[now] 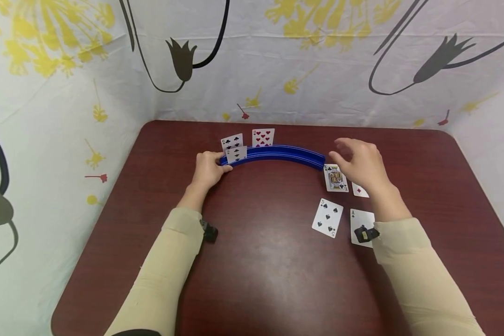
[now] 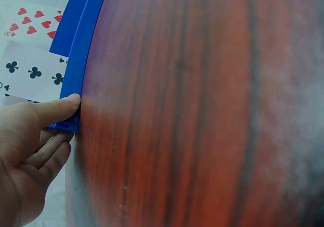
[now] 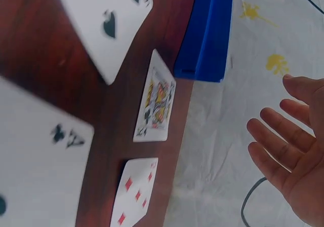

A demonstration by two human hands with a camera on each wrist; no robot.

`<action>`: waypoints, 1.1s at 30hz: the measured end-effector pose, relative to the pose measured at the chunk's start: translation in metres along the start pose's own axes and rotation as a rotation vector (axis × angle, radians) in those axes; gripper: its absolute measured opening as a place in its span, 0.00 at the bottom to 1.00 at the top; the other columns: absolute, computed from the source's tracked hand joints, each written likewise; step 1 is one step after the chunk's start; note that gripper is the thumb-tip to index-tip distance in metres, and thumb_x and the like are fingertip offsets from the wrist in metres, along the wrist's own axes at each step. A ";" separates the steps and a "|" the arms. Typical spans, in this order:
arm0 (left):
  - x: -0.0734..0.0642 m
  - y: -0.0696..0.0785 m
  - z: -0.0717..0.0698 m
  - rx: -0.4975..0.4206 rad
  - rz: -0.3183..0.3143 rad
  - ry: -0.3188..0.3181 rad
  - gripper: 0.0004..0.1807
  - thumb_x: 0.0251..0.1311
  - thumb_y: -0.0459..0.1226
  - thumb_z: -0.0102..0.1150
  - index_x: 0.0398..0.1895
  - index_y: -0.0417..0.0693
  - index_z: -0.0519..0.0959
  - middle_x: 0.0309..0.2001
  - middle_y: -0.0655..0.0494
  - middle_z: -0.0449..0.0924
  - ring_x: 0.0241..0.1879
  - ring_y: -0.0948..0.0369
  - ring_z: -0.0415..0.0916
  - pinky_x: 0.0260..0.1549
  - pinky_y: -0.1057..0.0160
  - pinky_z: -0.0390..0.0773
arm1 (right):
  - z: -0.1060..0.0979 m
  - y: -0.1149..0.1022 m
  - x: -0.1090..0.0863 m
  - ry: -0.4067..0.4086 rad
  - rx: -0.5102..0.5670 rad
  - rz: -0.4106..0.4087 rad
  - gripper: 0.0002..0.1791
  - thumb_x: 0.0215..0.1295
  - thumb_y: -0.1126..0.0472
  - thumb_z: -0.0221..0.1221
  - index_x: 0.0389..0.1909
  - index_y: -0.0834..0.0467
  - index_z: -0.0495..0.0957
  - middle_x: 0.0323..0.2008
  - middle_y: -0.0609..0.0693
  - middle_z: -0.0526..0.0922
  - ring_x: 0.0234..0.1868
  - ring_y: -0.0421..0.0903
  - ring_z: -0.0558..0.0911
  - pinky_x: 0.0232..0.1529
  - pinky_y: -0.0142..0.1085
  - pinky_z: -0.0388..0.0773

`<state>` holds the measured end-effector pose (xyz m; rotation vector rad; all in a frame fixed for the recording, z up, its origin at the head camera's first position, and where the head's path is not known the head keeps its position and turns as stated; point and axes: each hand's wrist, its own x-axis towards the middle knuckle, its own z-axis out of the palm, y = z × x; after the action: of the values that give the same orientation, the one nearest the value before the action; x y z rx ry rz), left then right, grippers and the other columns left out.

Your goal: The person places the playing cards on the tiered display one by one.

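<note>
A curved blue card holder (image 1: 285,153) lies across the far part of the table. At its left end my left hand (image 1: 207,170) pinches it, thumb on the near side. The six of clubs (image 1: 233,140) and the eight of hearts (image 1: 263,136) stand in the holder, and a two of clubs (image 1: 237,154) overlaps the six in front. My right hand (image 1: 362,162) holds nothing, its fingers spread past the holder's right end. Below it lie a king (image 1: 336,179) and a five of diamonds (image 3: 134,191), which the hand partly hides in the head view.
Closer to me on the right, a five of spades (image 1: 327,218) and an ace (image 1: 361,217) lie face up. My right wrist camera overlaps the ace. A patterned white cloth (image 1: 243,70) hangs behind the dark red table (image 1: 269,261) and at both sides.
</note>
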<state>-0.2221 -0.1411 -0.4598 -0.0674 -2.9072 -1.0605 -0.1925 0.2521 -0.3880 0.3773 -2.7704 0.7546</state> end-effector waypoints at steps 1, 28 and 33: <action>0.000 0.000 0.000 0.000 0.000 0.001 0.27 0.58 0.39 0.74 0.60 0.38 0.81 0.54 0.40 0.84 0.52 0.50 0.83 0.52 0.54 0.81 | -0.001 0.002 -0.001 -0.002 -0.001 0.001 0.18 0.68 0.58 0.65 0.55 0.62 0.82 0.49 0.61 0.86 0.44 0.60 0.86 0.46 0.59 0.75; -0.001 0.002 0.000 -0.014 -0.019 -0.003 0.27 0.59 0.39 0.74 0.61 0.38 0.81 0.55 0.40 0.83 0.52 0.51 0.83 0.52 0.54 0.82 | -0.009 0.038 -0.031 -0.032 -0.034 0.023 0.19 0.68 0.57 0.65 0.54 0.63 0.82 0.49 0.63 0.86 0.47 0.62 0.85 0.49 0.60 0.72; -0.001 0.001 0.000 0.000 -0.009 -0.002 0.28 0.59 0.39 0.74 0.61 0.38 0.81 0.56 0.39 0.82 0.52 0.50 0.83 0.52 0.54 0.81 | -0.011 0.044 -0.038 -0.028 -0.055 0.013 0.18 0.68 0.57 0.66 0.53 0.64 0.82 0.47 0.64 0.86 0.44 0.63 0.83 0.43 0.59 0.73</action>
<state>-0.2214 -0.1404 -0.4594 -0.0558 -2.9124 -1.0619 -0.1687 0.3011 -0.4107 0.3621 -2.8160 0.6795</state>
